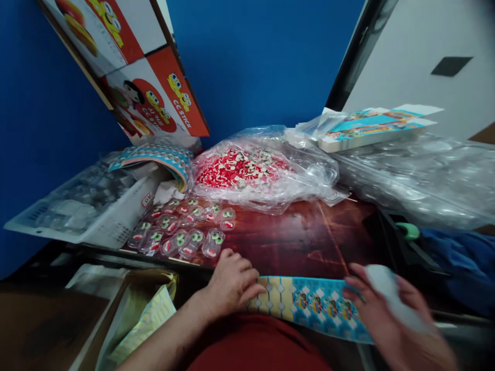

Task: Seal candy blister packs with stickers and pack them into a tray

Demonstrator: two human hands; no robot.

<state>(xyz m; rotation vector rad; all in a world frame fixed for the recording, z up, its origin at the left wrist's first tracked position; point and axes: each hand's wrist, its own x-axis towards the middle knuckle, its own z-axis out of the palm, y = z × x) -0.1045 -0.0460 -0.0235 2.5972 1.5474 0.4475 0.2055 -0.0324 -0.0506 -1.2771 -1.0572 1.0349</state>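
Note:
A long sticker strip (320,304), blue with cartoon figures and yellowish where bare backing shows, stretches between my hands along the table's front edge. My left hand (234,281) is closed at the strip's left end, thumb over it and knuckles up; its fingertips are partly hidden. My right hand (390,309), slightly blurred, grips the strip's right part, with a white curled piece (386,293) over the palm and between thumb and fingers. Just beyond my left hand, several small clear plastic cases (212,243) with green-white eye shapes and red pieces lie in rows.
A white basket (112,219) of clear plastic pieces stands left, sticker sheets (154,154) draped by it. Behind lies a clear bag (240,170) of red and white pieces. Right are plastic bags (425,175), flat printed cartons (375,126) and blue cloth (460,263). An open box (116,314) sits below left.

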